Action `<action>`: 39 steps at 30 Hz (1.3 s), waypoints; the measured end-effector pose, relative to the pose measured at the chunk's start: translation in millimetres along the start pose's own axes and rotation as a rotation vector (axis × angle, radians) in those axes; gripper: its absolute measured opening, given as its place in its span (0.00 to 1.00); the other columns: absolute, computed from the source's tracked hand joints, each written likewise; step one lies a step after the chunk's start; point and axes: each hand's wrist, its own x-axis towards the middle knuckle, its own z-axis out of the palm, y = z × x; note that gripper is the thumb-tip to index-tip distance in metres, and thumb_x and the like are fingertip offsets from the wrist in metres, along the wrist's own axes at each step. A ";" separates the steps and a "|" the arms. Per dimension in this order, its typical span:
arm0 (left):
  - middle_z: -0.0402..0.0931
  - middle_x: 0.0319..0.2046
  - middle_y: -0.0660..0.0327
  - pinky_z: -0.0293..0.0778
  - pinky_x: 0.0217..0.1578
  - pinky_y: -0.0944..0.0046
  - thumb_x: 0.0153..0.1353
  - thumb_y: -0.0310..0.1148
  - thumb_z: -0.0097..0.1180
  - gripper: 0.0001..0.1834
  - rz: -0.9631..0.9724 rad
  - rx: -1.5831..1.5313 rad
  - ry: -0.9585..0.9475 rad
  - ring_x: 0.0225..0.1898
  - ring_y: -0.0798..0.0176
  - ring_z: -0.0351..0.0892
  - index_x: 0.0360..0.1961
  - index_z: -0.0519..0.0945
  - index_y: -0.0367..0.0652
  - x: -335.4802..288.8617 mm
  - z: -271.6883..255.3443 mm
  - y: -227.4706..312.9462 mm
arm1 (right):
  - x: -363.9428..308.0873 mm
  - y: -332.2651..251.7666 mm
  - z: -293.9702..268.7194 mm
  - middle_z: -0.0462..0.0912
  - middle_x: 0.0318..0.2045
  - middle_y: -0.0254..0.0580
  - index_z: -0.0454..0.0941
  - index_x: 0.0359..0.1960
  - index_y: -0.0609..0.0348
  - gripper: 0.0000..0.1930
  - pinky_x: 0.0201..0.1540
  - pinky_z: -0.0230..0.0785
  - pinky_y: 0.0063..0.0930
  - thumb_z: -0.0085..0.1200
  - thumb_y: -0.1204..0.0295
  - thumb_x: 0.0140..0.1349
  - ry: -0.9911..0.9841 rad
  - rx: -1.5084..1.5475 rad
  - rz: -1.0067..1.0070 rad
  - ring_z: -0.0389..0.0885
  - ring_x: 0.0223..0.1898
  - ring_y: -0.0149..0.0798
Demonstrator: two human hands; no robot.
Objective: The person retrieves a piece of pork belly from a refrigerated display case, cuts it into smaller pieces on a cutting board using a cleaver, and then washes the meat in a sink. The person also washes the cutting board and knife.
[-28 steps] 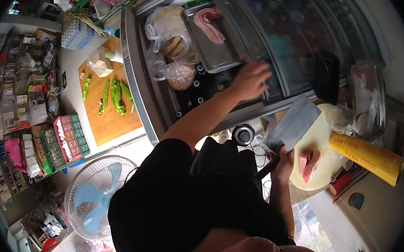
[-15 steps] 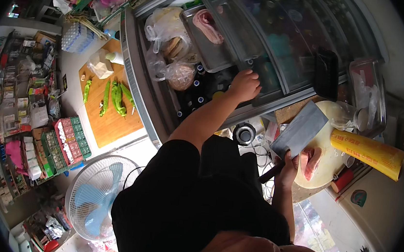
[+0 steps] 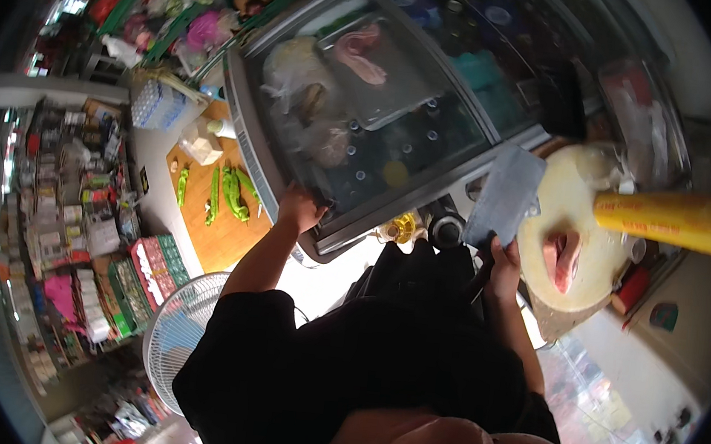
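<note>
My left hand (image 3: pixel 301 208) is at the front left corner of a chest freezer, its fingers curled on the edge of the sliding glass lid (image 3: pixel 430 156). The lid covers the freezer's left part. Through the glass show a metal tray (image 3: pixel 401 102) with a slab of raw meat (image 3: pixel 360 54), bagged food (image 3: pixel 297 71) and dark bottles. My right hand (image 3: pixel 502 269) grips a cleaver (image 3: pixel 505 194) by its dark handle, the broad grey blade pointing away from me. Right of the cleaver, a piece of raw meat (image 3: pixel 562 261) lies on a round chopping board (image 3: pixel 594 275).
A yellow roll (image 3: pixel 664 220) lies across the board's right edge. Left of the freezer, green peppers (image 3: pixel 234 196) lie on a wooden board (image 3: pixel 208 240). A fan (image 3: pixel 182 338) stands at my left, near shelves of packaged goods (image 3: pixel 73 220).
My left hand has moved left and nearer, and the glass lid now covers the freezer section that stood uncovered. The cleaver, still in my right hand, has shifted slightly away from the meat.
</note>
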 end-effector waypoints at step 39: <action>0.80 0.31 0.60 0.68 0.50 0.53 0.46 0.31 0.60 0.13 1.024 0.115 0.054 0.44 0.56 0.77 0.36 0.80 0.51 169.0 -144.5 586.8 | -189.6 19.0 -346.6 0.81 0.35 0.29 0.74 0.48 0.58 0.09 0.37 0.68 0.20 0.49 0.73 0.68 0.515 0.284 -0.141 0.77 0.35 0.24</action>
